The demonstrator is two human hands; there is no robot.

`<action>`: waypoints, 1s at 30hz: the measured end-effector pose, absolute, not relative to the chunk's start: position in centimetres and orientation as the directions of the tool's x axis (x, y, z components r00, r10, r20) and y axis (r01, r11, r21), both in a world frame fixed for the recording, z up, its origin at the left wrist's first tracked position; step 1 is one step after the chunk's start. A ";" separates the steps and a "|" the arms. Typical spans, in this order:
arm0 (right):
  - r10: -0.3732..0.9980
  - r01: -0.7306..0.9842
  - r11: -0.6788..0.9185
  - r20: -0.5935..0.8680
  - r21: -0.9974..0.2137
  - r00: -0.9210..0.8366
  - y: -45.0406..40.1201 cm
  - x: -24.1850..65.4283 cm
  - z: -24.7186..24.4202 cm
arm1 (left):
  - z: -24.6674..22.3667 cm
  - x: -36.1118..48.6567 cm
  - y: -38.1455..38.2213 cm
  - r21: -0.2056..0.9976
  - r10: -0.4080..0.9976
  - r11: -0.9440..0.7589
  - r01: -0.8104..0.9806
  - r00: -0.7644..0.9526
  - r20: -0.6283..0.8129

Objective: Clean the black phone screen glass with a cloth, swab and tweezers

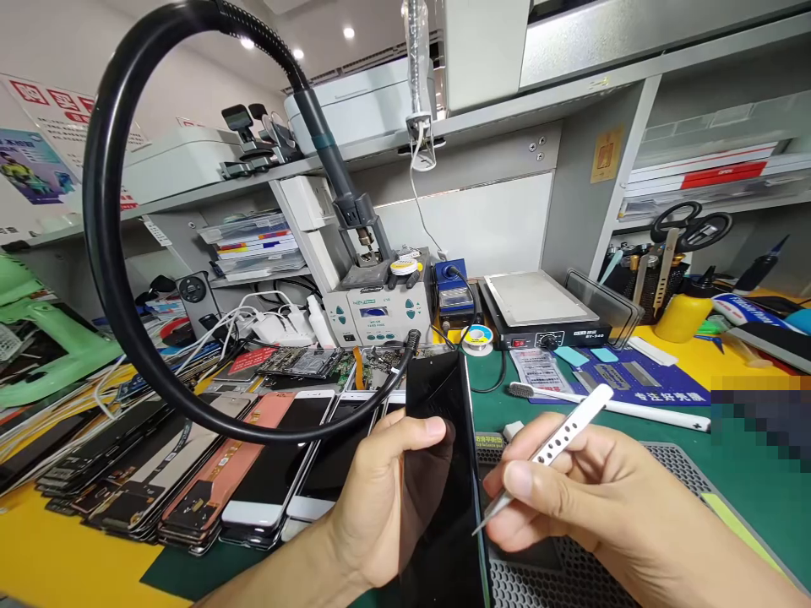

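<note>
My left hand (373, 490) is closed around the left edge of a black smartphone (443, 481), its thumb lying on the dark glass. The phone is held up on a slant, screen toward me. In my right hand (557, 490) is a pair of silver tweezers (570, 431) with a row of holes, pinched between thumb and fingers. Its fine tips point down and left, at the phone's right edge; whether they touch it I cannot tell. Below the right hand lies a grey honeycomb-patterned mat (532, 583).
A hot air station (380, 308) with a thick black hose (101, 211) looping over the left side stands behind. Phone screens (253, 464) lie in rows at left. A toothbrush (634, 409), a heating plate (538, 300) and a yellow bottle (684, 312) are at right.
</note>
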State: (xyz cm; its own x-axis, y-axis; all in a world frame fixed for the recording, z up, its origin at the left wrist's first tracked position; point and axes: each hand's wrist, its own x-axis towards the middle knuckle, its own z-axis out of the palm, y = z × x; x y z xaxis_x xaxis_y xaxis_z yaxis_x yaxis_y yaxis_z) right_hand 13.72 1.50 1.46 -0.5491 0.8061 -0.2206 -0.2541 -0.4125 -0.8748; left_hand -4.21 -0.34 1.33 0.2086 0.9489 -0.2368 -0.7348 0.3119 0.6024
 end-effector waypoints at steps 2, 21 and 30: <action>0.822 -0.271 -0.416 -0.232 -0.868 -0.520 1.5 13.7 1.6 | 1.4 -4.2 -0.3 0.595 0.950 0.306 -0.743 0.196 -0.243; 0.777 -0.295 -0.517 -0.295 -0.804 -0.556 1.4 13.3 1.9 | 0.5 -4.9 -0.1 0.537 0.883 0.469 -0.701 0.399 -0.248; 0.768 -0.284 -0.503 -0.272 -0.817 -0.580 1.4 13.3 1.7 | 0.7 -4.9 0.1 0.580 0.884 0.467 -0.667 0.361 -0.297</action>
State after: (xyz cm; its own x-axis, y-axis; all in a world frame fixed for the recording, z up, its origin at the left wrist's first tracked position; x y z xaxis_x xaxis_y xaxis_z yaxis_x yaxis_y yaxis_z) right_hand 13.26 1.35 1.67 -0.5795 0.7683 -0.2719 -0.2836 -0.5029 -0.8165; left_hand -4.87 0.06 0.72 0.3612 0.8840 -0.2967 -0.6669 0.4673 0.5804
